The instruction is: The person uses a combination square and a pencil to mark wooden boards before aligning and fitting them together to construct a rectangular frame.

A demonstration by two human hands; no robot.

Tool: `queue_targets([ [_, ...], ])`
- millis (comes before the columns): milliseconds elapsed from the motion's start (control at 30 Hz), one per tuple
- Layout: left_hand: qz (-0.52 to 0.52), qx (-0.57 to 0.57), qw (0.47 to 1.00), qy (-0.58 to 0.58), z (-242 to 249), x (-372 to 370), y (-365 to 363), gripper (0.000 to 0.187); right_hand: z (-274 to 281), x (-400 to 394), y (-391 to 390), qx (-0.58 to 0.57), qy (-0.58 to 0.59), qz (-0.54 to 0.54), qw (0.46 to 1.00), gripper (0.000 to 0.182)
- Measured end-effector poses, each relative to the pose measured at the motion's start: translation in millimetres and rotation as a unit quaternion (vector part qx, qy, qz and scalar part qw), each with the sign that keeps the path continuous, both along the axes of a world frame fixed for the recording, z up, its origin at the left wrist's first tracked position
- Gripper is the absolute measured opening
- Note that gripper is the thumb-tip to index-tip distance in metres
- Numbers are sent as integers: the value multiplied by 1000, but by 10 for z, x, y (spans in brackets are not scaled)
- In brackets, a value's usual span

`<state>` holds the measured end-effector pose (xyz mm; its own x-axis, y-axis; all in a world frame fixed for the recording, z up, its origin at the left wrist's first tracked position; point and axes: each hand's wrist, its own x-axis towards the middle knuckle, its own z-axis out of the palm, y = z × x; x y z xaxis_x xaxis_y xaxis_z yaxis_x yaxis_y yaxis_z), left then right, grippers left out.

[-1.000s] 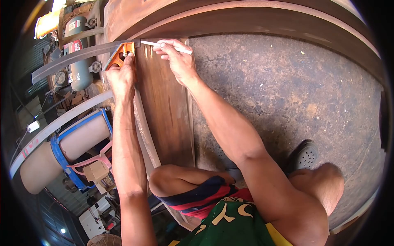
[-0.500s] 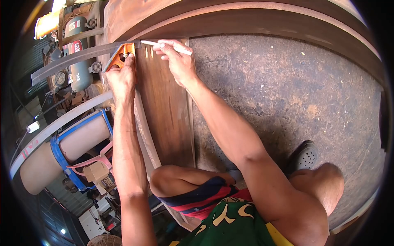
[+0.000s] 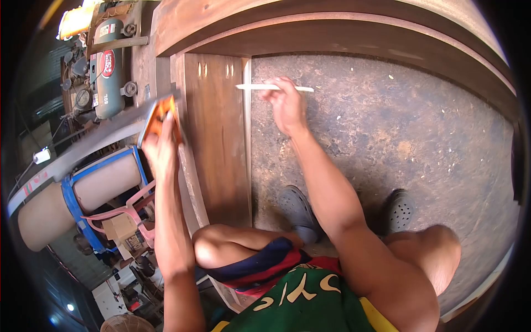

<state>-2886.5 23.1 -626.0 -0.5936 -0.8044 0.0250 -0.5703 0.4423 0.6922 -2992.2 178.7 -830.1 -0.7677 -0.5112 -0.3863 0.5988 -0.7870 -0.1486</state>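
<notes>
Now, left of centre, an orange-headed square (image 3: 162,105) is clamped in the left hand (image 3: 160,152), its blade (image 3: 110,126) blurred toward the frame's left side; at upper centre, a slim white marker (image 3: 255,87) is pinched in the fingers of the right hand (image 3: 287,109), its tip over the right side of a brown wooden panel (image 3: 215,144); whether wood is touched cannot be told; at upper left, a compressor tank (image 3: 109,80) is seen.
</notes>
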Motion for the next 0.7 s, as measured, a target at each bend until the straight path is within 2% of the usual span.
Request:
queue_targets([
  [33,48,37,998,-13,208,154,315,29,-155,72,110,1,1,4,1000,19],
  [100,107,16,994,-1,444,482,664,31,-391,210,252,60,-32,58,996,23],
  [200,129,29,986,98,651,803,954,28,-441,290,275,33,-33,123,991,29],
  [267,168,35,975,144,719,849,1142,30,-378,340,189,25,-16,162,986,30],
  [500,197,-12,970,140,843,929,1287,31,4,771,-90,12,30,282,959,46],
  [567,181,-37,975,126,867,1082,1319,32,45,903,-78,-39,89,370,924,51],
  [633,244,-48,964,98,986,1287,1412,33,150,1120,-90,-55,85,384,918,52],
  [700,297,-74,944,125,1104,1562,1544,34,253,1370,-122,-76,80,423,899,54],
])
